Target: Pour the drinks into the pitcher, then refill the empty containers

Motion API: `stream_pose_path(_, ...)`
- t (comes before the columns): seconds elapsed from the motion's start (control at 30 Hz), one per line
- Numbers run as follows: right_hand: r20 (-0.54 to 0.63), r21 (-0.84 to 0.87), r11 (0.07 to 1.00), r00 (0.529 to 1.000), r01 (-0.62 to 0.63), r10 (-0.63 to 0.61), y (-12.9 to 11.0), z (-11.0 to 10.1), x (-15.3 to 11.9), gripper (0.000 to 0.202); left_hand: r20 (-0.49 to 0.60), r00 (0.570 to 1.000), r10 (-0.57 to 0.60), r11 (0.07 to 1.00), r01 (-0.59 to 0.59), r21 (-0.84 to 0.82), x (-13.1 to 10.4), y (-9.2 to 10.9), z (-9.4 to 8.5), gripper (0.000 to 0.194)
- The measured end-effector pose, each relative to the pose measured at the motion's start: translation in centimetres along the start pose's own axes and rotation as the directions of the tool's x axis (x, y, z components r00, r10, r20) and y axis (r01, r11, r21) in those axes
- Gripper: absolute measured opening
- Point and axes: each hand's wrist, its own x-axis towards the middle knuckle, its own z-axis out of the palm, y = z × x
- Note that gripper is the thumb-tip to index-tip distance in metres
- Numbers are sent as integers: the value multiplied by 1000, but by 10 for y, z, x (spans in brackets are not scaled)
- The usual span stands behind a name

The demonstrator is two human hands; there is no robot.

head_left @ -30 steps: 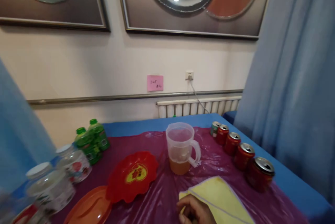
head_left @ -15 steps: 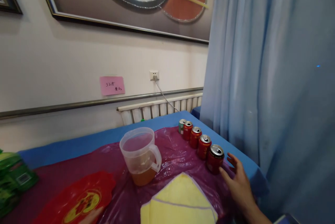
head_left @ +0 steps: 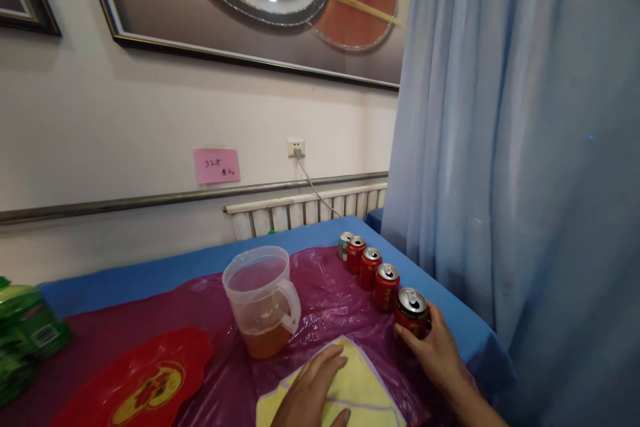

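And here we are with our right hand wrapped around the nearest can, thumb across its front, fingers round its far right side! That can sits to the right of the jug and a little nearer to us, its top facing up with the opening showing; our thumb covers its lower part, so we can't tell whether it's off the table.

Over to our left hand: it's open, with nothing in its grasp, fingers reaching forward and thumb apart, right over the yellow cloth in front of the jug and to its right. Is it pressing down? We can't tell.

The jug itself stands upright on the purple sheet, handle towards the cans, amber drink low inside. Beyond our gripped can, we've got three red cans in a line to the right of the jug, running away from us to a green can at the far end.

Left of the jug and nearer to us, there's the red plate; farther left, green bottles, cut off by the edge of our view.
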Motion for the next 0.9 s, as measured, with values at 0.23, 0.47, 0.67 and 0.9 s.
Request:
stream_pose_path(0.23, -29, 12, 998, 998, 53, -53, -69, 8, -46, 62, 142, 959, -243, 916, 275, -291, 34, 38, 44, 106)
stream_pose_path(0.47, 32, 107, 992, 997, 69, -72, -79, 39, -76, 78, -37, 961, -273, 805, 207, -556, 33, 57, 22, 92)
stream_pose_path(0.67, 416, 459, 887, 871, 45, -260, -78, 36, -72, 86, -22, 958, -285, 817, 231, -529, 18, 49, -23, 83)
stream_pose_path(0.9, 635, 598, 791, 678, -130, -369, -105, 42, -71, 86, 47, 962, -270, 723, 234, -649, -4, 29, -42, 102)
